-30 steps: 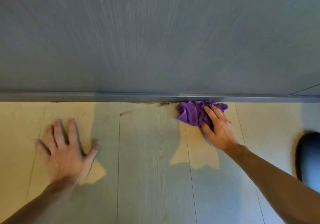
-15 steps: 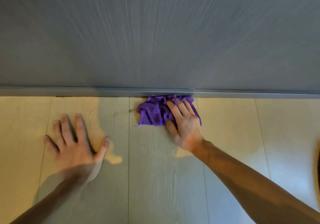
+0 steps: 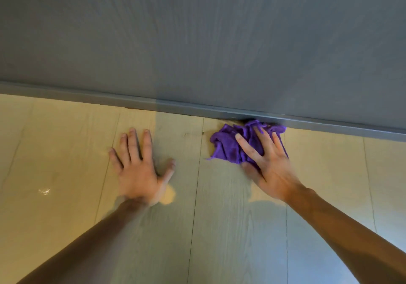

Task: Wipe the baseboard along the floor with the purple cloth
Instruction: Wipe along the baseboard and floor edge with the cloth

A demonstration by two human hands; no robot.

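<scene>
A crumpled purple cloth [image 3: 226, 144] lies on the pale wooden floor [image 3: 219, 218], its far edge pressed against the grey baseboard [image 3: 131, 102]. My right hand [image 3: 267, 163] rests on top of the cloth with fingers spread, pushing it into the baseboard. My left hand [image 3: 140, 167] is flat on the floor to the left, fingers apart, holding nothing. A dark smudge shows on the baseboard just left of the cloth's top edge.
A grey wood-grain wall [image 3: 197, 37] rises above the baseboard across the whole view. Floorboard seams run toward me. A bright glare spot [image 3: 45, 191] sits on the floor at the left.
My right hand has slid the cloth leftward along the baseboard, closing the gap to my left hand. The view has shifted and tilted; the dark object at the right edge is out of sight.
</scene>
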